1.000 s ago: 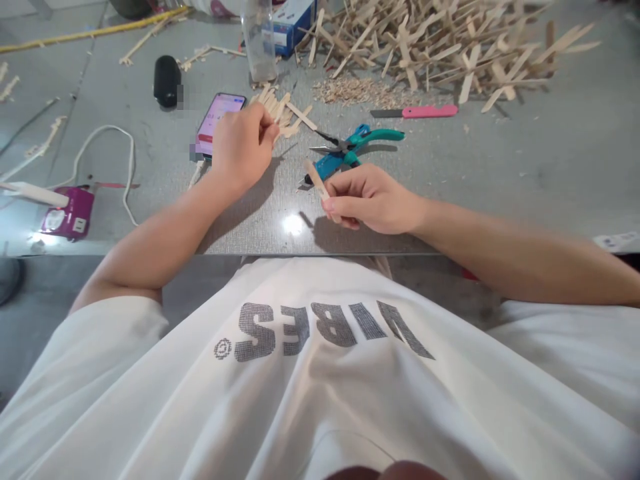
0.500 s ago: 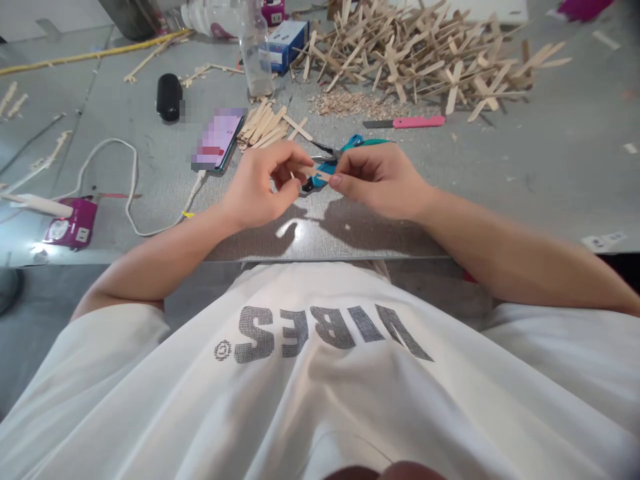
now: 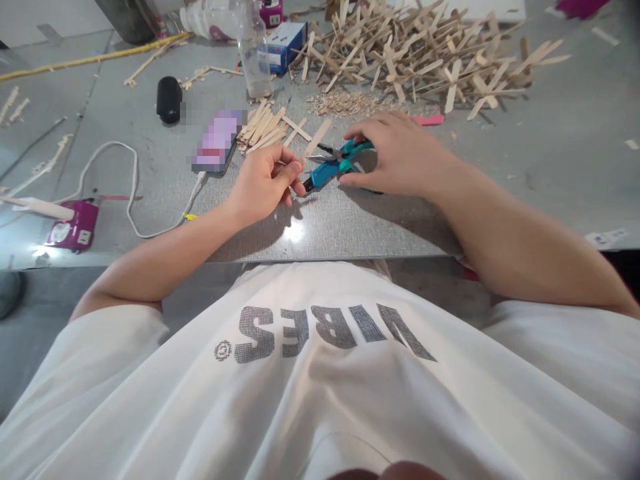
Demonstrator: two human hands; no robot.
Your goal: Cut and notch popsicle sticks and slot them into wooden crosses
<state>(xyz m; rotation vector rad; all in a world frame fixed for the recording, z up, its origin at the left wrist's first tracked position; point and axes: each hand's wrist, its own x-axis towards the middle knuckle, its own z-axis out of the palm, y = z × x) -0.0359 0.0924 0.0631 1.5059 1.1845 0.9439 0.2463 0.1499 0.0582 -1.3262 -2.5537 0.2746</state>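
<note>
My left hand (image 3: 270,180) is closed in a pinch on a wooden craft stick (image 3: 318,137), which slants up and away from the fingertips. Over the pliers (image 3: 334,156) is my right hand (image 3: 387,153), thumb and fingers apart on either side of the teal handles. Whether it touches the handles is hard to tell. Those pliers lie on the table with their jaws toward my left hand. Beneath them a blue utility knife (image 3: 323,175) sits at a slant, its black end near my left fingertips. Loose craft sticks (image 3: 263,127) are heaped just beyond my left hand.
At the back stands a big pile of crossed craft sticks (image 3: 415,47), with wood chips (image 3: 345,104) before it. A pink-handled blade (image 3: 429,120) is partly hidden by my right hand. Further left are a phone (image 3: 217,143), white cable (image 3: 135,173), clear bottle (image 3: 254,60) and black case (image 3: 169,99).
My right hand has let go of the craft stick, moved to the right and spread around the plier handles. The stick in my left hand now points up and away.
</note>
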